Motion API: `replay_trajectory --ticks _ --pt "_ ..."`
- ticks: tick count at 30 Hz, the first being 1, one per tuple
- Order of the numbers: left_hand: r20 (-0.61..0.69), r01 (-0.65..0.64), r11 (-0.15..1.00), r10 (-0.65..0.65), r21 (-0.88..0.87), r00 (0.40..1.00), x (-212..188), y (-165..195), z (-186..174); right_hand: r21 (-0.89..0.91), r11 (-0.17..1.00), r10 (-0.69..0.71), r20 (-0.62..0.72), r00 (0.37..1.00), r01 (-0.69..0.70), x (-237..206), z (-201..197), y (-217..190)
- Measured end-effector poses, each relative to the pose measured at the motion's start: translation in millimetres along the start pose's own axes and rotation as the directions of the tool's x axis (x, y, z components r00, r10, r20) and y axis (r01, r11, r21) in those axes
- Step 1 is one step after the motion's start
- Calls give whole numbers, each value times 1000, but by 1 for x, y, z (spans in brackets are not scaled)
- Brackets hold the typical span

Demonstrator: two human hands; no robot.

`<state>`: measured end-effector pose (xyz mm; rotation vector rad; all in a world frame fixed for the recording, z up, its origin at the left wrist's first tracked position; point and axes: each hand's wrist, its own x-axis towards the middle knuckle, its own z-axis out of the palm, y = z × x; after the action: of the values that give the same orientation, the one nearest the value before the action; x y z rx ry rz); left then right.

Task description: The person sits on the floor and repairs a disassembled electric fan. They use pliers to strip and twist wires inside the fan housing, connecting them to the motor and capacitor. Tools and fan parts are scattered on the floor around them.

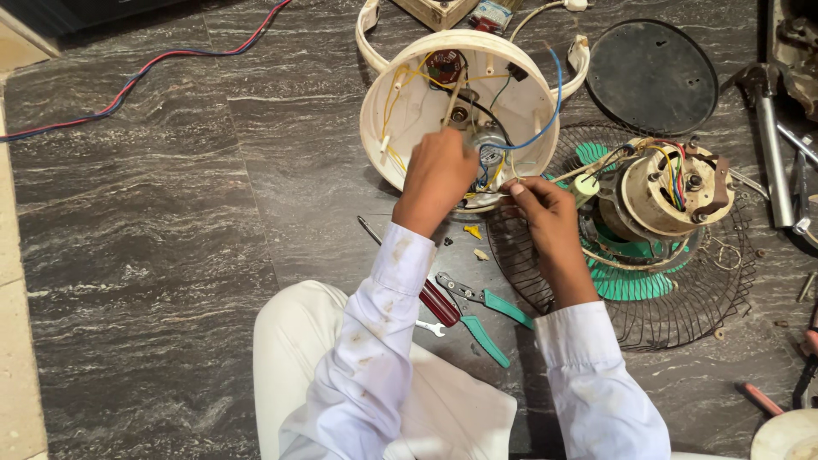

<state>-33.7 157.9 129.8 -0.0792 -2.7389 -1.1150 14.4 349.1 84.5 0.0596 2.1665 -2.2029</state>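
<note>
Cream plastic, round and hollow, the fan base shell (409, 102) stands upper centre of the frame, yellow, blue and black wires looped inside. The left hand (436, 175) has its grip clenched on a tool handle inside it; the right hand (545, 213) pinches wires at its lower rim. Dark veined stone floor (153, 255) spreads left; the fan motor (665, 187) on a wire guard (682, 315) lies right.

Only one view is covering the scene: the head camera is looking almost straight down from above the person's own sleeves. It is sitting close, so the left hand (436, 175) and right hand (545, 213) are filling the middle, over the round cream fan base (417, 102). The dark marbled floor (145, 255) is filling the left half.
</note>
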Motion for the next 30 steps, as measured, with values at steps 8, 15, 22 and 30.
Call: replay_trajectory --ticks 8,15,22,30 --pt "196 -74 982 109 -176 975 -5 -33 43 205 974 106 -26 994 -99 5 -1 4" --pt "179 -85 973 125 -215 976 -15 -26 38 391 910 159 -26 987 -136 10 -3 19" --pt "44 -193 980 191 58 981 -24 -15 47 526 842 151 -12 988 -122 5 1 11" --pt "-41 -172 983 174 63 984 -28 -21 68 599 783 194 17 981 -165 12 1 22"
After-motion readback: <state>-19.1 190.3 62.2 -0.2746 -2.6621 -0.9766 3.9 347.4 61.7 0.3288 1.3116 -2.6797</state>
